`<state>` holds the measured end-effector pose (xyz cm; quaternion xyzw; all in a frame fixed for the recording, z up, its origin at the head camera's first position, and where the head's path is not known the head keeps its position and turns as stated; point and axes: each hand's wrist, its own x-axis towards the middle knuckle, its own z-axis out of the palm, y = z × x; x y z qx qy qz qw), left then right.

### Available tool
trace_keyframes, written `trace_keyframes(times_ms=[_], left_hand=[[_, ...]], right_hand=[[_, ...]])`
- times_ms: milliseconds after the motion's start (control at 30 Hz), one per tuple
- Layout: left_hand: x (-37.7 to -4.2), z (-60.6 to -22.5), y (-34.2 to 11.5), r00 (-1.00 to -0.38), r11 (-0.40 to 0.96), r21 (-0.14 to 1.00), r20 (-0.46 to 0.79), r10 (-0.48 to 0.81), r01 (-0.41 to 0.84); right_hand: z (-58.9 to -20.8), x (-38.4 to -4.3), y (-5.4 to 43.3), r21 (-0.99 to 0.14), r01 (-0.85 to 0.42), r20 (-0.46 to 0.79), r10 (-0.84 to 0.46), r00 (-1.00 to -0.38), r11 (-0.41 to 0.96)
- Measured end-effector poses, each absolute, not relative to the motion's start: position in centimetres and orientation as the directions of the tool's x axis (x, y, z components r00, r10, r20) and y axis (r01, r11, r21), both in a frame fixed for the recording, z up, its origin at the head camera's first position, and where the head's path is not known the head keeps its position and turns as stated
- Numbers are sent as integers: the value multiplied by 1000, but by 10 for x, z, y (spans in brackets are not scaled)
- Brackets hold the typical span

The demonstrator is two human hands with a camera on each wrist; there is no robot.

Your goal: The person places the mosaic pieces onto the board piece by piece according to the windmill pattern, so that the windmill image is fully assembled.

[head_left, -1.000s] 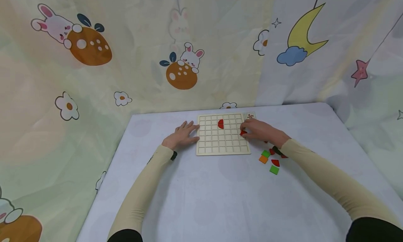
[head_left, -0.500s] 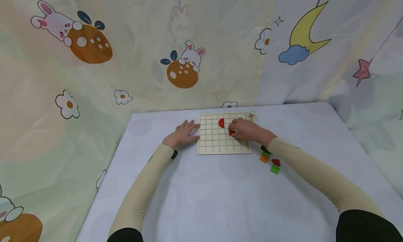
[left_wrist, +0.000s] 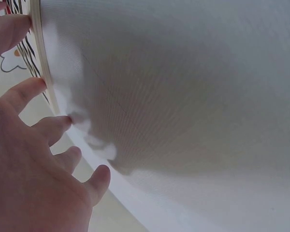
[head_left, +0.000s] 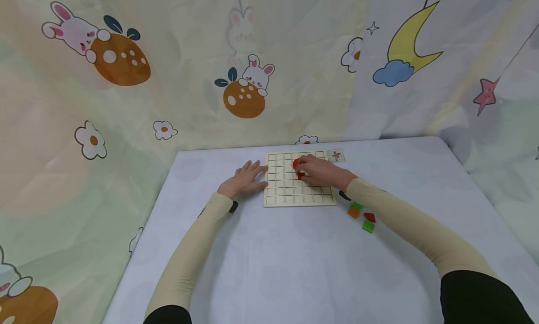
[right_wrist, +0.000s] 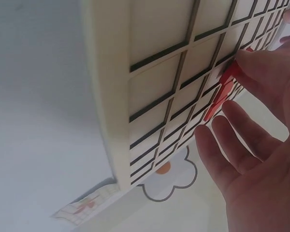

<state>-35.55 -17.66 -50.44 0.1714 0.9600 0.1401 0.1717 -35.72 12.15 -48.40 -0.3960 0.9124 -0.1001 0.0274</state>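
Observation:
A pale wooden grid board (head_left: 280,201) lies on the white table. The left hand (head_left: 243,181) is spread against its left edge, thumb and fingertips touching the rim in the left wrist view. Over the middle of the board, the right hand (head_left: 322,171) pinches a small red piece (right_wrist: 230,72) between thumb and fingers, close above the cells. Just beyond it, a rounded red piece (head_left: 295,163) sits in the grid, partly covered by the right fingers in the head view.
Right of the board lie loose pieces: an orange square (head_left: 353,212), a red curved piece (head_left: 369,217) and green squares (head_left: 368,227), some near the right sleeve. A small printed card (head_left: 336,155) lies by the board's far right corner. A patterned cloth (head_left: 189,80) hangs behind the table.
The right hand has moved left with its red piece, from the board's right edge to beside the rounded red piece. The left hand has stayed at the left edge.

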Motion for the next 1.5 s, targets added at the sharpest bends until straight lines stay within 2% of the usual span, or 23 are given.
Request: trace_keyframes(times_ms=[133,400,1300,1500], left_hand=[[-356,-505,-177,-882,900,327,-277,382,287],[-356,-505,-177,-881,900,327,-277,383,288],[-355,-505,-177,-883,906,310,-281,377,288],[-354,-503,-177,-882,902,321,-276,381,289]], right_hand=[[-484,-360,117,-208,-720,8,-735,-678,662],[-480,-361,110,-212,-679,-51,-702,-710,702],[-486,-368,110,-181,-696,-21,-711,-703,694],[-487,-368,108,-180,-676,-22,-690,-723,715]])
